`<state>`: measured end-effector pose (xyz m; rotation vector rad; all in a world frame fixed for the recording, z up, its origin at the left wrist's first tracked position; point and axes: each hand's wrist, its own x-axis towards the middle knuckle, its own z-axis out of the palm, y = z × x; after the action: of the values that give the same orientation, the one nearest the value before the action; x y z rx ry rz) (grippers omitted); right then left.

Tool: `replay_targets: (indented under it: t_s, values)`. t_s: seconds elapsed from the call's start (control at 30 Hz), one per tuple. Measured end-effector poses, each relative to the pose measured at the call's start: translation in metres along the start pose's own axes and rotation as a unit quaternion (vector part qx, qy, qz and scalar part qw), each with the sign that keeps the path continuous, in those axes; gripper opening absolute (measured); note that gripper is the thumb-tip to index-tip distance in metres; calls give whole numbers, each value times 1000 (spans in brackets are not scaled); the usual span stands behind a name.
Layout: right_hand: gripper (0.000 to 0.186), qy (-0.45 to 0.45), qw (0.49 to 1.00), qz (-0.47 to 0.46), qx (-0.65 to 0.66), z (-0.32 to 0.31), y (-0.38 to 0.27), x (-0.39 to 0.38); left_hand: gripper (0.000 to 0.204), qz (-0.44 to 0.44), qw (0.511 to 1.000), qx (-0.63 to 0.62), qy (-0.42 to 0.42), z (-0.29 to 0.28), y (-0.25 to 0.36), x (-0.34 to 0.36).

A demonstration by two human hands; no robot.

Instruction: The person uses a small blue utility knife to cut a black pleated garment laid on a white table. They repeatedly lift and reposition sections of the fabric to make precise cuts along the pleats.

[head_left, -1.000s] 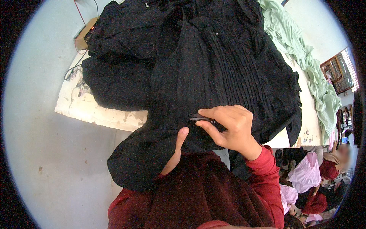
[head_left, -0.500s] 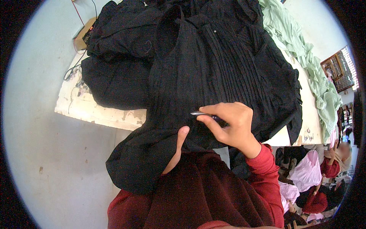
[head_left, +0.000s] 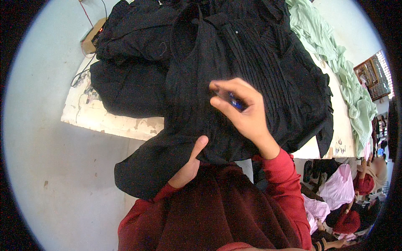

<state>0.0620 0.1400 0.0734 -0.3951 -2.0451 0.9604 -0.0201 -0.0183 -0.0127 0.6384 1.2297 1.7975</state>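
The worktop [head_left: 113, 125] shows a pale strip with a chipped, flaking edge to the left of the black pleated cloth [head_left: 188, 104]; its near edge slopes toward the right, passes under the cloth and shows again at the right; the cloth lies heaped over most of the worktop, its near end hanging over the edge toward the person; the pale wall [head_left: 50, 125] stands to the left, and light green cloth [head_left: 356, 100] runs along the right side, so the open room around the hands lies mostly above the black cloth.

The right hand [head_left: 247, 106] has thumb and forefinger drawn close, pinching a small dark tool [head_left: 235, 101] with a blue part; the tool is blurred, and whether its blades are apart cannot be told; the left hand [head_left: 186, 171] has its thumb up against the front of the cloth; its fingers are hidden, so how firmly they press cannot be told.

The right forearm, in a red sleeve [head_left: 284, 180], rises from the lower right, the wrist tilted so that the fingertips point left, over the pleats; the left hand sits lower, near the person's lap, its thumb slanting up and to the right, below the right hand and well apart from it.
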Motion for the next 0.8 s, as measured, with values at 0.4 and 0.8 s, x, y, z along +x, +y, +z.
replay_targets:
  t_s: [0.4,0.8]
  values:
    - [22,-97,982,-60,-152,-19,-17,-24,42,-93,957,-261,-90,11,10,1]
    - [22,-97,984,-83,-123,-15,-11,-21,48,-98,961,-236,-108,10,8,1]
